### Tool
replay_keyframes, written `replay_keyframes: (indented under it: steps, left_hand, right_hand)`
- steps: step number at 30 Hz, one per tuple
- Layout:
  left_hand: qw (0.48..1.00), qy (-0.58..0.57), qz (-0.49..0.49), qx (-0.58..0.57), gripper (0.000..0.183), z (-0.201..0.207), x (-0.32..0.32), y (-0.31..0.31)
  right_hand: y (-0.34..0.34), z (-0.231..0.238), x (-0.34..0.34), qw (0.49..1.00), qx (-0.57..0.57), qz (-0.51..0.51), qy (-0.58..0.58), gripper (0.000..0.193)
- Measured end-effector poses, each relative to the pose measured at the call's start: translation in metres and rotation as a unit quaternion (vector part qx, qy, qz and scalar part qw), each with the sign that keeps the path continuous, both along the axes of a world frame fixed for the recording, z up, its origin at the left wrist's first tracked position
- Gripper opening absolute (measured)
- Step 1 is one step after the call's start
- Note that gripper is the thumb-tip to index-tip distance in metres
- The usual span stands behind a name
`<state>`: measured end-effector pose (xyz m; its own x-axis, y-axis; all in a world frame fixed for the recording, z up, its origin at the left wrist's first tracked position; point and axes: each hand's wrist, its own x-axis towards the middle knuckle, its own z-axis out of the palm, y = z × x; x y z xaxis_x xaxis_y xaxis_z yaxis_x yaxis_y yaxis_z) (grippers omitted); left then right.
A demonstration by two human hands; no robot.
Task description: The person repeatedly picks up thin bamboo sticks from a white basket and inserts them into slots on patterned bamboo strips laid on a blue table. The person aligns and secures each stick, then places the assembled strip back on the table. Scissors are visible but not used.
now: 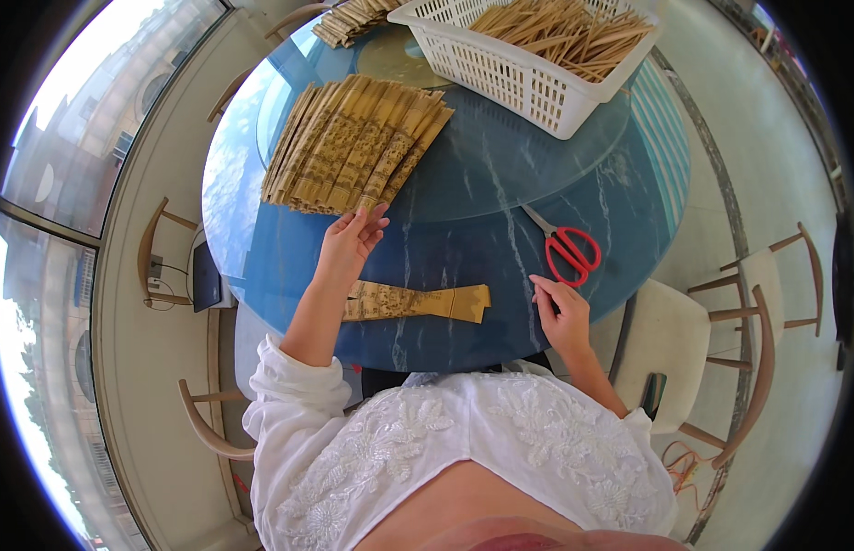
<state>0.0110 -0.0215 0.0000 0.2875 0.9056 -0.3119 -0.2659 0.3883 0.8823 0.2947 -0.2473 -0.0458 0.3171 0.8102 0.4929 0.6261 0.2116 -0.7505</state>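
Observation:
A fanned stack of yellow-brown printed paper strips (340, 147) lies on the blue marbled table, left of the middle. My left hand (352, 241) reaches to its near edge, with thumb and forefinger pinched at the end of one strip. Closer to me, a single printed strip (418, 301) lies flat, its right end creased; my left forearm covers its left end. My right hand (562, 317) rests at the table's near right edge, fingers loosely bent and apart, with nothing in it. Just beyond that hand are red-handled scissors (569, 253), blades pointing away to the left.
A white slotted basket (510, 83) full of thin wooden sticks (574, 37) stands at the back right. Another bundle of strips (352, 20) sits at the far left on the round glass turntable (482, 174). Chairs surround the table, including a pale-seated chair (661, 344) at right.

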Motion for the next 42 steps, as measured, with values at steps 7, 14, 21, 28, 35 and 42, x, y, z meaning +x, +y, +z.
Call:
replay_keyframes:
  steps: [7,14,21,28,35,42]
  left_hand:
    - [0.997,0.067,0.019,-0.032,0.033,0.0,0.008,0.002]
    - [0.996,-0.081,0.016,-0.043,0.038,0.013,0.009,-0.017]
    - [0.992,-0.127,0.003,-0.023,0.042,0.021,-0.004,-0.035]
    - [0.862,0.34,-0.125,0.355,0.053,0.003,-0.052,-0.069]
    - [0.66,0.571,-0.207,0.442,0.072,-0.003,-0.079,-0.096]
    - [0.67,0.538,-0.215,0.463,0.068,-0.005,-0.074,-0.095]
  right_hand:
    - [0.001,0.002,0.0,1.0,-0.016,0.0,0.021,0.023]
    - [0.003,0.0,0.001,0.999,-0.022,-0.003,0.026,0.023]
    - [0.003,0.001,0.002,1.0,-0.027,-0.005,0.005,0.023]
    - [0.003,0.002,-0.002,1.0,-0.031,0.001,-0.001,0.023]
    - [-0.001,0.003,-0.002,0.997,-0.075,0.023,-0.028,0.024]
    - [0.031,0.036,-0.036,0.953,-0.107,0.213,-0.189,0.06]
